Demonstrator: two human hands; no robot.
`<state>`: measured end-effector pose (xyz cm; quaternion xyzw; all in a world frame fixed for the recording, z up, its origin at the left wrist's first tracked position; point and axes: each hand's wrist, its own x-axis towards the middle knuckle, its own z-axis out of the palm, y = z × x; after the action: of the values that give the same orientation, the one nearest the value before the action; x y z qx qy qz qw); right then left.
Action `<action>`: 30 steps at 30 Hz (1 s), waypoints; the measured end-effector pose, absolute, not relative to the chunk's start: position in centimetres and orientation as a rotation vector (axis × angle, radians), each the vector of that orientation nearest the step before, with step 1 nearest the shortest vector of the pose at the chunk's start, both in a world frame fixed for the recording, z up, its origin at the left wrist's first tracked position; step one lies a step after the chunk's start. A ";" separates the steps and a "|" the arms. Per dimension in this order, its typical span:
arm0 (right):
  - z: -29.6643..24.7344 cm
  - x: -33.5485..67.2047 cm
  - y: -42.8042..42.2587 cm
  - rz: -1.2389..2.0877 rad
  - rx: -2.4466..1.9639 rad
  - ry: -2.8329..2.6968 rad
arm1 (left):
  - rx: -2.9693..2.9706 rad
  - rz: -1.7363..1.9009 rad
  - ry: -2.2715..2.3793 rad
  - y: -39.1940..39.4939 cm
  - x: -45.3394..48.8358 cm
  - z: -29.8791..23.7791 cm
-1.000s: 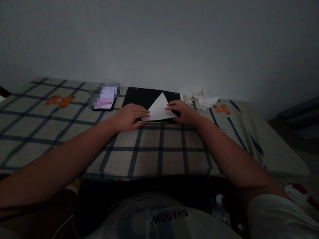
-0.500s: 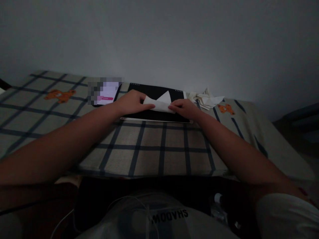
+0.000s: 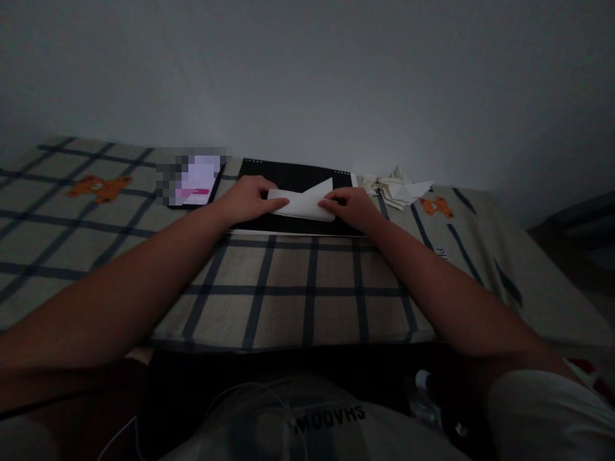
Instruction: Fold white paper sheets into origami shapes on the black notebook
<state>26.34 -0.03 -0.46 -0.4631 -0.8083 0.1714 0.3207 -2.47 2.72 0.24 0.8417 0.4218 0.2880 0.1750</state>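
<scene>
A folded sheet of white paper (image 3: 305, 203) with a pointed flap rising at its right lies between my hands, over a black board or pad (image 3: 283, 169) with small holes along its far edge. My left hand (image 3: 250, 197) pinches the paper's left end, thumb on top. At the right end, my right hand (image 3: 354, 206) grips the paper between thumb and fingers. Some fingertips are hidden behind the sheet.
Left of the pad lies a phone (image 3: 196, 182) with a lit screen, partly blurred out. Several folded white papers (image 3: 398, 189) are heaped at the right. A checked cloth (image 3: 288, 269) covers the table, and a grey wall (image 3: 307, 77) stands behind.
The paper's long edge looks flatter and its pointed flap leans further right. My left hand has shifted slightly left along it. The whole view has also moved a little.
</scene>
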 end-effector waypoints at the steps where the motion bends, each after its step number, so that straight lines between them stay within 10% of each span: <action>1: -0.4 26.3 -0.1 0.426 -1.216 -2.141 | 2.436 0.808 1.199 2.7 -2.4 0.3; 30: -1.4 26.5 0.2 0.182 -1.203 -2.223 | 2.974 0.457 1.036 -1.9 0.4 1.3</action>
<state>26.51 0.17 -1.38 -0.4531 -0.8370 0.0685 0.2991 0.37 -1.92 1.32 0.9344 0.3254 0.1435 -0.0203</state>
